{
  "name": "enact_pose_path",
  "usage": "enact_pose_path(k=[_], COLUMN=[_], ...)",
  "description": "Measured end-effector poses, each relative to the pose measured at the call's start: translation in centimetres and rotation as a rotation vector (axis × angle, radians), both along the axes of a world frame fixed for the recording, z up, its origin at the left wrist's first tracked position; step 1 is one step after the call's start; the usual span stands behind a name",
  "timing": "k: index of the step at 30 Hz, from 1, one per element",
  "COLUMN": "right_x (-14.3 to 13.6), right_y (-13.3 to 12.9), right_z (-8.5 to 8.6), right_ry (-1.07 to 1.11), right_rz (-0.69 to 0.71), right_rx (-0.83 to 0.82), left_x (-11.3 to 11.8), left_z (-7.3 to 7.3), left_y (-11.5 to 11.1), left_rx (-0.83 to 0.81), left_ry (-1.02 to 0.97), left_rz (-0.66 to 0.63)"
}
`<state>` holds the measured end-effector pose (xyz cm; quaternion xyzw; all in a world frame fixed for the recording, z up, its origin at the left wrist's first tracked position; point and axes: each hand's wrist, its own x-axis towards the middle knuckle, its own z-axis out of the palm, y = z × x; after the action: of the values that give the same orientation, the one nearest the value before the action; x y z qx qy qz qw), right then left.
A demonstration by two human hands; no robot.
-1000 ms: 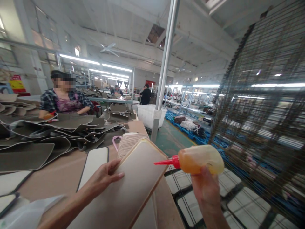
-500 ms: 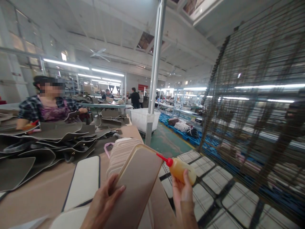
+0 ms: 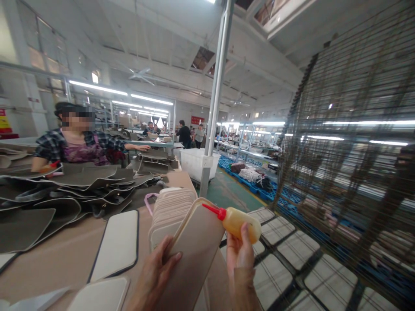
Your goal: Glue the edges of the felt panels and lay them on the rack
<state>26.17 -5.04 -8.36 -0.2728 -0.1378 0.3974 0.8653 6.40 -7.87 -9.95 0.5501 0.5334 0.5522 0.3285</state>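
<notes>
My left hand (image 3: 160, 268) grips the left edge of a long beige panel (image 3: 197, 250) with rounded corners, its thumb on the face. My right hand (image 3: 240, 255) is closed round a squeeze bottle (image 3: 241, 224) of yellowish liquid. The bottle's red nozzle (image 3: 212, 209) points left, its tip over the panel's upper part; whether it touches cannot be made out. Behind the panel stands a row of similar beige pieces (image 3: 175, 209) on the brown table (image 3: 74, 242). A cream panel with a dark edge (image 3: 116, 242) lies left of my left hand, another pale panel (image 3: 100, 296) nearer.
Grey sheets (image 3: 87, 177) are heaped at the left, with a person (image 3: 78, 142) in a plaid shirt behind them. A metal post (image 3: 214, 108) and white bin (image 3: 194, 162) stand beyond the table. At right are a wire rack (image 3: 350, 108) and pale panels (image 3: 298, 246) on its mesh.
The nozzle has moved left from the panel's right edge to over its upper face. The person at the left has stretched an arm out over the grey sheets. The view has shifted slightly.
</notes>
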Motion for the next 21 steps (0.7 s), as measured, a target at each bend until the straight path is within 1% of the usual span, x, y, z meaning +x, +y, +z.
enact_pose_path(k=[3,5,7,9,11,15,17,18,21], right_x=[-0.5,-0.2,0.8,2.0,3.3,4.8,4.8,4.6,3.6], right_y=[-1.3,-2.0,-2.3,-1.9,-1.2,0.1,-0.1,-0.6,-3.5], right_z=[0.9,1.2,1.4,1.5,1.8,2.0,1.4,0.8,-1.8], right_ry=[-0.082,-0.177,-0.239,-0.293,-0.356,-0.399,-0.395,-0.403,-0.447], right_rz=[0.001,-0.014,-0.076,-0.131,-0.132,-0.082,-0.044,-0.007,0.163], right_rx=[0.026,0.086,0.149,0.183,0.195,0.172,0.149,0.142,0.117], left_x=[-0.1,-0.3,-0.5,-0.6,-0.7,-0.5,-0.4,-0.4,-0.6], left_z=[0.6,1.6,2.8,3.9,4.6,5.1,5.1,5.1,5.2], left_y=[0.6,0.9,1.0,1.1,1.2,1.6,1.9,2.2,3.2], left_rx=[0.007,-0.015,-0.088,-0.18,-0.237,-0.302,-0.329,-0.341,-0.374], left_ry=[-0.037,-0.084,-0.155,-0.247,-0.334,-0.442,-0.473,-0.486,-0.519], left_rz=[-0.072,-0.159,-0.249,-0.305,-0.367,-0.517,-0.556,-0.558,-0.495])
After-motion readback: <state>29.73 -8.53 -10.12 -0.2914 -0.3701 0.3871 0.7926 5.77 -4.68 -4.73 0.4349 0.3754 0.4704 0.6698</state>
